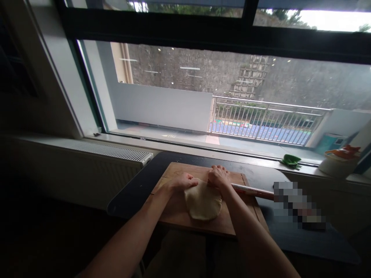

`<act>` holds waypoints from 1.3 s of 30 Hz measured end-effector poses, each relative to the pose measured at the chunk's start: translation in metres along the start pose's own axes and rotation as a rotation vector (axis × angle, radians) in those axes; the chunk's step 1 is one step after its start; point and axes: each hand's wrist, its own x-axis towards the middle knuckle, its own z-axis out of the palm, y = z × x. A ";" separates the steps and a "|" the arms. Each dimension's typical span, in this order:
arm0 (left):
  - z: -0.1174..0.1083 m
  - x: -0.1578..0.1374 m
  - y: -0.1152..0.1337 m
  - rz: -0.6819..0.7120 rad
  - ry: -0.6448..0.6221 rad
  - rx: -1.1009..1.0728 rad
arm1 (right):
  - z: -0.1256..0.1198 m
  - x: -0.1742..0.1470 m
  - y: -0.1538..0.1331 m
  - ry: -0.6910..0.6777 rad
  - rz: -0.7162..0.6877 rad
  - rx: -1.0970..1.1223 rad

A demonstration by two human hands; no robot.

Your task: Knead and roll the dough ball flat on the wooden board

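Note:
A flat, roundish sheet of pale dough [203, 202] lies on a wooden board [174, 172]. My left hand [184, 181] is closed at the dough's upper left edge, thumb and fingers pinching it. At the upper right edge, my right hand [219, 175] has its fingers bent over the dough's rim, closed on it; part of the grip is hidden by the back of the hand. A long reddish rod [252, 190] lies across the board's right side, passing behind my right forearm and out over the table.
The board rests on a dark table [136, 197] by a window. A pixelated item [300, 206] lies at the table's right. On the sill [255, 158] are a green object [291, 161] and a white pot [337, 166] with an orange figure. A radiator [116, 158] stands left.

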 end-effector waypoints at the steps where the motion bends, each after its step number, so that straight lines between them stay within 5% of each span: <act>1: 0.000 0.000 0.000 -0.003 -0.007 0.000 | 0.000 0.000 0.001 -0.016 0.003 0.005; 10: 0.000 -0.005 0.010 0.018 -0.052 -0.031 | -0.002 -0.061 -0.004 0.137 -0.146 -0.054; 20: 0.001 -0.004 0.008 0.005 -0.033 -0.048 | -0.001 0.000 0.002 -0.008 -0.043 -0.027; 29: 0.005 -0.011 0.016 -0.019 0.000 -0.062 | -0.004 -0.071 -0.005 0.158 -0.173 -0.074; 39: 0.004 -0.012 0.015 -0.041 -0.043 -0.158 | -0.007 -0.014 -0.009 0.166 0.017 0.000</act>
